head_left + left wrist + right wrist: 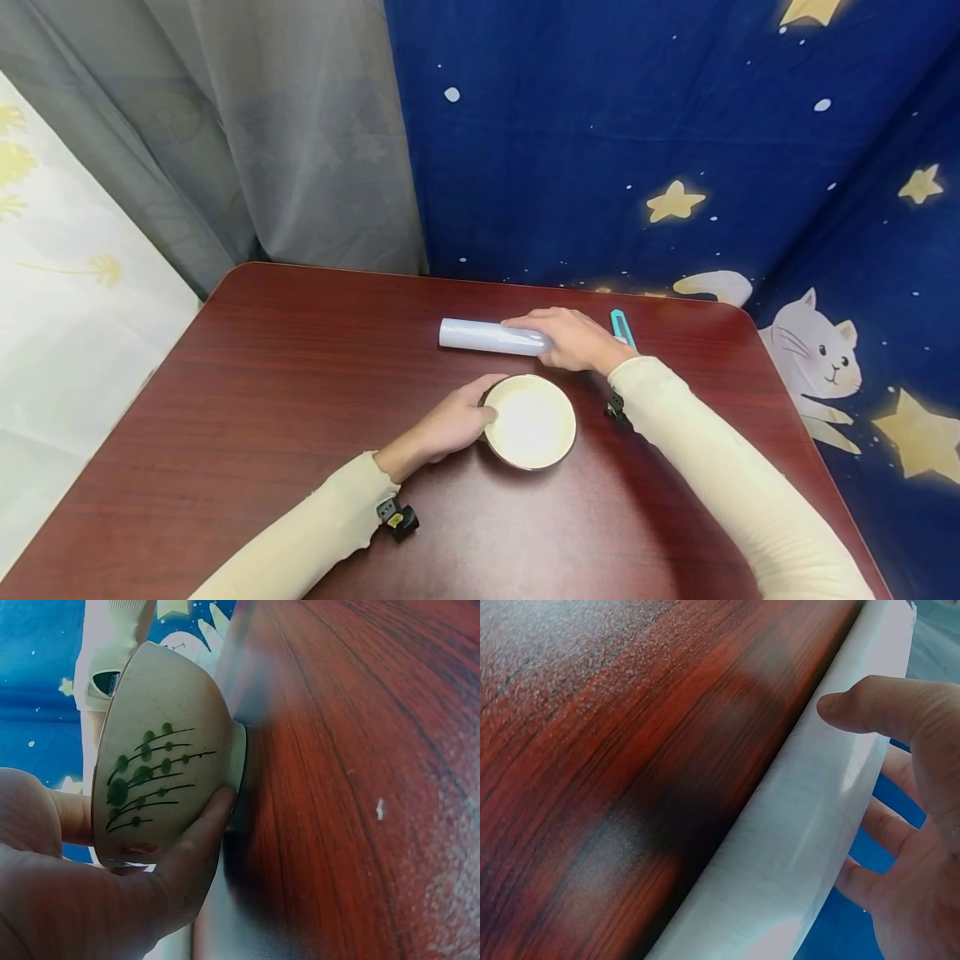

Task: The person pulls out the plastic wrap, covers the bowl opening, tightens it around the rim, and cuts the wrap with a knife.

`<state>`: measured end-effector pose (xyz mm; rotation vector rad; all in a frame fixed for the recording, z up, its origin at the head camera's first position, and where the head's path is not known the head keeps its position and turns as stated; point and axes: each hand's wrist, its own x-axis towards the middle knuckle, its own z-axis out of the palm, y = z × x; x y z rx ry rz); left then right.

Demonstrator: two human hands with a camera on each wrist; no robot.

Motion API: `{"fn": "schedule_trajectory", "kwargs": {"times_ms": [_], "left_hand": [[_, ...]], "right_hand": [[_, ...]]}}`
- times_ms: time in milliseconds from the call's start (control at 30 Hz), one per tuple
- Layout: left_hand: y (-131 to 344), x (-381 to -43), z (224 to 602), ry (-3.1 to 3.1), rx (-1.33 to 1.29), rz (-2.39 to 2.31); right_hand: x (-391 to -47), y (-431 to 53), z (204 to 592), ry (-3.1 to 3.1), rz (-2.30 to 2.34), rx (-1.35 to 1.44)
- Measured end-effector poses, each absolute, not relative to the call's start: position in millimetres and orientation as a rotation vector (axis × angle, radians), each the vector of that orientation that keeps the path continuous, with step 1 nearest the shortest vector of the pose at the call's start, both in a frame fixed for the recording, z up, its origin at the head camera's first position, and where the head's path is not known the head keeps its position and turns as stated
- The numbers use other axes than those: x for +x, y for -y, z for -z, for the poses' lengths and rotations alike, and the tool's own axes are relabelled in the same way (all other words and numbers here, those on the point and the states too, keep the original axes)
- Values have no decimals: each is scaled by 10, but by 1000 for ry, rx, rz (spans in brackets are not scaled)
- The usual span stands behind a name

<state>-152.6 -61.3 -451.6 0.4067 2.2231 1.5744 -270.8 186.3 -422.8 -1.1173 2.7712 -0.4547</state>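
A cream ceramic bowl (530, 422) stands upright near the middle of the table. Green dots and dark stems decorate its outer wall (161, 769). My left hand (453, 421) grips the bowl from the left, thumb over the rim, a finger (199, 847) along the outside down to the foot. Behind the bowl lies a roll of clear plastic wrap (480, 335), whitish and glossy. My right hand (577, 337) holds the roll's right end. In the right wrist view, the thumb (847, 712) lies on one side of the wrap and the other fingers on the far side.
A teal utility knife (622, 327) lies just behind my right wrist, partly hidden by it. The dark red wooden table (300, 375) has its back edge close to grey (322, 150) and blue star-patterned curtains (540, 167).
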Motion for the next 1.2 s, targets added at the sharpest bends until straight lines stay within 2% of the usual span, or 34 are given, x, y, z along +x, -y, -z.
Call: {"fn": "schedule_trajectory", "kwargs": {"times_ms": [567,833,1067,1200], "left_hand": [[628,-1532,4492,-2202,421,-1564],[804,-1695,4385,-2291,347,-1559],[1179,-2186,4407,-3084,998,-1063],[1311,-2459,4445,-3152,1283,-758]], "right_hand": [[-2695,-1911,4225,-2787,451,-1073],[-2674,-2000,4235,-2802,459,-1047],[-2620,-2170,4242,-2851,468,-1014],[-2568,-2266,4236,-2859,496,-989]]}}
